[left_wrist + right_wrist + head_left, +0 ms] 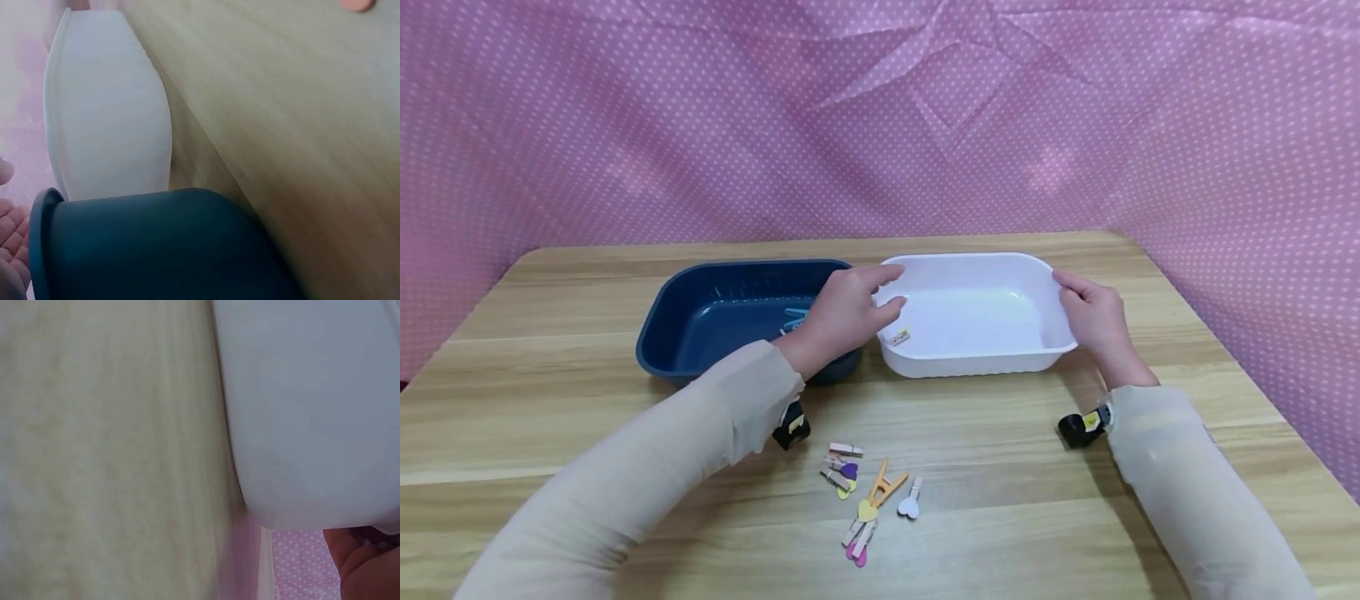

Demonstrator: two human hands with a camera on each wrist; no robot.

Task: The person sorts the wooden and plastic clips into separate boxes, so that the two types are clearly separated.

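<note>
A white plastic basin (973, 364) stands on the wooden table. My right hand (1096, 318) grips its right rim, thumb over the edge. Above its left rim, my left hand (850, 310) reaches across from the blue basin, fingers and thumb spread with nothing between them. In the white basin's near left corner lies a small wooden clothespin (899, 337) with a bit of yellow. To the left is the dark blue basin (662, 350), holding light blue clothespins (793, 318) partly hidden by my left wrist. In the left wrist view, the left palm (14, 240) shows beside the blue rim.
In front of the basins lie several small clothespins, some heart-decorated: a purple heart (849, 471), a white heart (909, 505), pink hearts (858, 557). An orange clothespin (883, 487) lies among them with a yellow heart (867, 511). A pink dotted cloth (940, 125) hangs behind the table.
</note>
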